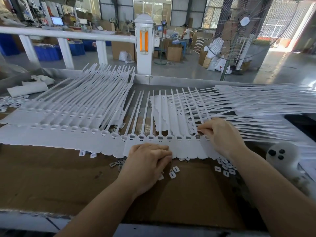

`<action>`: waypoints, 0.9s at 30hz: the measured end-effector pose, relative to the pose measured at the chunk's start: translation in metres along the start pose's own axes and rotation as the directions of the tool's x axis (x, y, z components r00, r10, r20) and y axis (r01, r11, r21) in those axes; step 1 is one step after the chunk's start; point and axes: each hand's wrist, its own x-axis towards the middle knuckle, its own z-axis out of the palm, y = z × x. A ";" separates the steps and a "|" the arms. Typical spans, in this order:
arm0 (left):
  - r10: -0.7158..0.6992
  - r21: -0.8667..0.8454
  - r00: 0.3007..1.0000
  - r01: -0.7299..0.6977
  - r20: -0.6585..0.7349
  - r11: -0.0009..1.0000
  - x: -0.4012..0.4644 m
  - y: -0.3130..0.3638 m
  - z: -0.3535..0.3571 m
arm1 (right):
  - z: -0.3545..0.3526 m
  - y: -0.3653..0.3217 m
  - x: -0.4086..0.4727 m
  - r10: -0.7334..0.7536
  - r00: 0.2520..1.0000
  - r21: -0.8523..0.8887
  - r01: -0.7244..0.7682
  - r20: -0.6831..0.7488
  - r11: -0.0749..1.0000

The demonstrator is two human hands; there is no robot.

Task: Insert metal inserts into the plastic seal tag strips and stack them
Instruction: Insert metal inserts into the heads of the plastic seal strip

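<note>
Strips of white plastic seal tags lie side by side across the cardboard-covered worktop (51, 177), and the strip being worked on (171, 146) sits at the near centre, its flat tag ends toward the person and its long thin tails reaching away. Several of its sockets show dark metal inserts (160, 138) seated in a row. The right hand (220, 135) is over the strip's right end, its grip pinched together at the fingertips on something small at a socket; what it pinches is too small to name. The left hand (148, 161) rests knuckles-up on the tag ends at the strip's near edge, fingers curled under; I cannot tell whether that grip holds anything.

Left of the working strip another strip (56, 134) overlaps it, its sockets pale, and behind that a fanned stack of strips (85, 93) lies with tails pointing toward the far rail. A further sheaf of tails (265, 100) sweeps in from the right, crossing over the working strip's tails. Loose white caps (172, 173) lie just beside the left hand, more (225, 168) are scattered under the right wrist, and a few loose metal inserts (116, 164) lie near the left hand's outer side.

At the right edge sits a blurred pale object with three dark knobs (282, 156). Beyond the worktop stand a white railing (68, 34), a white post with an orange panel (144, 43), and a standing fan (239, 28).
</note>
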 end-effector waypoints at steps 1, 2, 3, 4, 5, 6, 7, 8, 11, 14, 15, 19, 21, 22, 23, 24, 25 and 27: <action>-0.004 -0.008 1.000 0.004 0.000 1.000 0.000 0.000 0.000 | 0.001 0.000 -0.002 -0.007 1.000 0.005 0.007 -0.010 1.000; -0.006 -0.012 1.000 0.006 0.001 1.000 0.000 0.000 -0.001 | 0.002 0.000 -0.004 -0.009 1.000 0.007 0.010 -0.009 1.000; -0.006 -0.012 1.000 0.006 0.004 1.000 0.000 0.000 -0.001 | 0.003 0.000 -0.003 -0.005 1.000 0.008 0.005 0.007 1.000; -0.007 -0.010 1.000 0.007 0.009 1.000 0.000 0.000 -0.001 | 0.004 0.001 -0.003 0.000 0.999 -0.008 0.000 0.047 1.000; -0.008 -0.008 1.000 0.008 0.015 1.000 0.000 0.000 -0.001 | 0.005 0.001 -0.001 0.007 0.993 -0.057 -0.001 0.116 0.998; -0.011 -0.006 1.000 0.011 0.021 1.000 0.000 0.000 -0.002 | 0.005 0.001 0.000 0.021 0.981 -0.120 0.003 0.194 0.993; -0.013 -0.004 1.000 0.013 0.025 1.000 0.001 0.000 -0.002 | 0.005 0.000 0.000 0.036 0.970 -0.154 0.002 0.242 0.988; -0.014 -0.004 1.000 0.014 0.027 1.000 0.001 0.000 -0.002 | 0.005 0.000 -0.001 0.038 0.970 -0.152 -0.001 0.240 0.988; -0.018 -0.004 0.999 0.018 0.031 1.000 0.001 0.001 -0.002 | 0.004 0.001 -0.007 0.019 0.994 -0.098 -0.008 0.108 0.995; -0.021 -0.015 0.999 0.022 0.031 1.000 0.001 0.000 -0.002 | 0.002 -0.001 -0.008 -0.006 0.982 -0.139 0.033 0.189 0.990; -0.022 -0.020 0.999 0.023 0.028 1.000 0.001 0.000 -0.001 | 0.000 -0.002 -0.007 -0.002 0.972 -0.154 0.039 0.235 0.987; -0.025 -0.027 0.999 0.026 0.026 0.999 0.001 0.000 -0.001 | -0.007 -0.003 -0.008 -0.004 0.968 -0.104 0.031 0.252 0.994; -0.029 -0.032 0.999 0.030 0.030 0.999 0.001 0.000 -0.001 | -0.008 -0.003 -0.009 -0.012 0.965 -0.091 0.037 0.262 0.995; -0.028 -0.032 0.999 0.029 0.032 0.999 0.001 0.000 -0.001 | -0.008 -0.003 -0.009 -0.009 0.958 -0.118 0.045 0.288 0.992; -0.027 -0.031 0.999 0.028 0.033 0.999 0.001 0.000 -0.001 | -0.007 -0.002 -0.008 -0.006 0.954 -0.134 0.049 0.299 0.990; -0.026 -0.030 0.999 0.027 0.033 0.999 0.001 0.000 -0.002 | -0.005 -0.002 -0.008 -0.006 0.958 -0.128 0.045 0.287 0.991; -0.026 -0.029 0.999 0.027 0.033 0.999 0.001 0.000 -0.002 | -0.004 -0.001 -0.008 -0.011 0.965 -0.113 0.042 0.262 0.993; -0.027 -0.027 0.999 0.028 0.031 0.999 0.001 0.000 -0.002 | -0.001 0.000 -0.011 -0.019 0.979 -0.094 0.039 0.204 0.995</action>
